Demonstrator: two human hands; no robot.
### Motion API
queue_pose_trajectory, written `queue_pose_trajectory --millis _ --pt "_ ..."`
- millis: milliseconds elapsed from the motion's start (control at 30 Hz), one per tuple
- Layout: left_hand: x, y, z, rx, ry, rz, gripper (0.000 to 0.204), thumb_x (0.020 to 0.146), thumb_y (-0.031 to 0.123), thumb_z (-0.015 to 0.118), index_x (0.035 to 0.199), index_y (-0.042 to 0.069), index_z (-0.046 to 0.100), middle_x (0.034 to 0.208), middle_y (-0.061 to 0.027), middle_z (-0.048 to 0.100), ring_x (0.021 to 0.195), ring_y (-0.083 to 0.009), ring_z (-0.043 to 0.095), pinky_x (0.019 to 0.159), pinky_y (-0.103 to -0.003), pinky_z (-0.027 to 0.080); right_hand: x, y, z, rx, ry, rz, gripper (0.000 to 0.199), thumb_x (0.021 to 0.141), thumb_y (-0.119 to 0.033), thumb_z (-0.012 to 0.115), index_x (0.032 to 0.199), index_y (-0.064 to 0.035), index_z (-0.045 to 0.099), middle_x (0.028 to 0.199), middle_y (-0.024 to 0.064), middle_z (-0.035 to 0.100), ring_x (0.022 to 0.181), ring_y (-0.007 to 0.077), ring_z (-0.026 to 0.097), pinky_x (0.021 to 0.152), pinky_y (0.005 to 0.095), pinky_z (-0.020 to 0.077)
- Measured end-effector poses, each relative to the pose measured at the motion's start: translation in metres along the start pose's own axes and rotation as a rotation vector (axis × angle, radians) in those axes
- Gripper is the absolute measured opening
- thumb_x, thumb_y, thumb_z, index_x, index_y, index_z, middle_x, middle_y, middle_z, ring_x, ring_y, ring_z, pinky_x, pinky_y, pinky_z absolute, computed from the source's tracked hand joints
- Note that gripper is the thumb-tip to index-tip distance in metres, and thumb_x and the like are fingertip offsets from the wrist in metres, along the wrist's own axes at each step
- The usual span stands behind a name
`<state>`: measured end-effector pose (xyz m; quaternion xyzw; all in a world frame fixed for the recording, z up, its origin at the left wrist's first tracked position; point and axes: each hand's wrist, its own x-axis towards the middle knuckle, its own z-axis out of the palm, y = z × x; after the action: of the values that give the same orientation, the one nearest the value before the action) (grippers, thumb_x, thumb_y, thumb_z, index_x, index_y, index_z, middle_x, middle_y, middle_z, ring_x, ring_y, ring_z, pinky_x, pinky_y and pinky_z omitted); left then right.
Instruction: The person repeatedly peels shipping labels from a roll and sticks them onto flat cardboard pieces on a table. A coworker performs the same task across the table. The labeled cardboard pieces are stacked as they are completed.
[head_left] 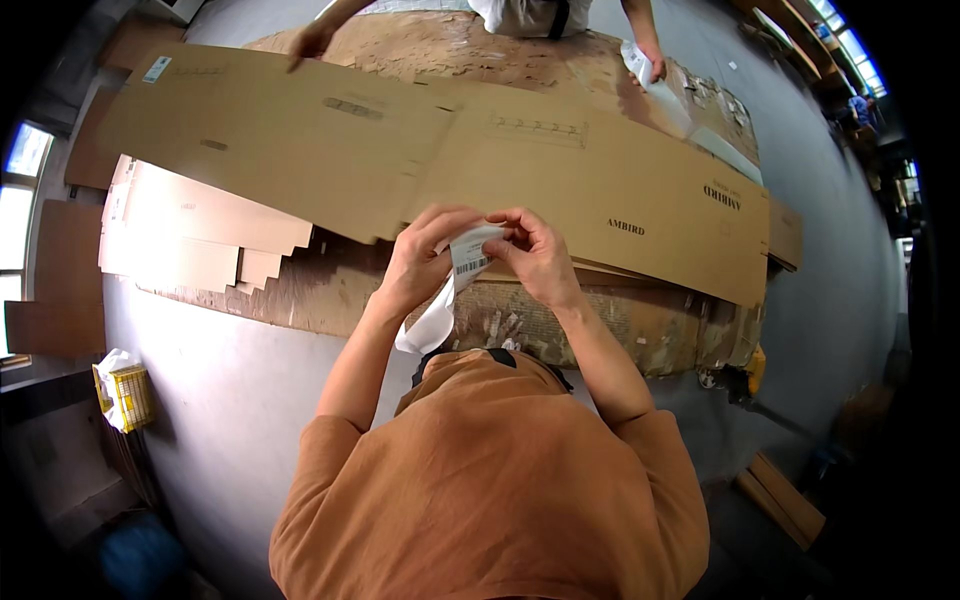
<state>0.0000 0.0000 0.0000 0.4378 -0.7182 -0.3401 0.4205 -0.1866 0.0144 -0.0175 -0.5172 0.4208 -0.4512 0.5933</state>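
A white strip of barcode labels point(470, 250) is held up between my two hands, its loose end point(432, 325) curling down toward my waist. My left hand point(425, 258) pinches the strip's left side. At its upper right edge, the bent fingers of my right hand point(535, 255) close on it. Just beyond my hands lies a large flattened cardboard box point(500, 165), brown, with dark printing and a white label point(157, 69) at its far left corner.
Across the table point(330, 280), a co-worker's hand point(312, 43) touches the cardboard; the other hand point(652, 62) holds a similar white strip point(665, 105). More flat cardboard sheets point(190, 225) are stacked at left. A yellow wire basket point(125, 395) stands lower left.
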Motion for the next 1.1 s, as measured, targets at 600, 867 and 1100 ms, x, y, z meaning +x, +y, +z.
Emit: queue_pose_trajectory --millis 600,867,1100 --pt "0.004 -0.103 0.010 0.224 -0.003 -0.533 0.021 0.075 0.020 0.063 0.089 0.006 0.070 0.078 -0.0190 0.066 0.075 -0.0354 0.064 0.068 -0.040 0.050 0.123 0.015 -0.039 -0.393 0.124 0.060 0.007 0.083 -0.008 0.066 0.087 -0.0015 0.067 0.072 -0.0013 0.064 0.064 0.0062 0.055 0.056 0.0226 0.0420" --pt "0.015 -0.132 0.029 0.295 -0.076 -0.544 0.020 0.075 0.018 0.059 0.088 0.007 0.070 0.078 -0.0155 0.067 0.073 -0.0335 0.064 0.067 -0.039 0.050 0.247 0.093 -0.061 -0.260 0.206 0.145 0.008 0.082 -0.007 0.067 0.082 0.0013 0.068 0.073 0.0022 0.065 0.065 0.0055 0.055 0.058 0.0205 0.0425" --pt "0.015 -0.140 0.033 0.342 -0.074 -0.535 0.017 0.076 0.023 0.062 0.083 0.010 0.069 0.076 -0.0118 0.066 0.073 -0.0318 0.064 0.065 -0.040 0.049 0.271 0.131 -0.065 -0.443 0.215 0.108 0.009 0.079 -0.009 0.068 0.082 -0.0008 0.069 0.069 0.0029 0.066 0.061 0.0071 0.056 0.057 0.0230 0.0439"
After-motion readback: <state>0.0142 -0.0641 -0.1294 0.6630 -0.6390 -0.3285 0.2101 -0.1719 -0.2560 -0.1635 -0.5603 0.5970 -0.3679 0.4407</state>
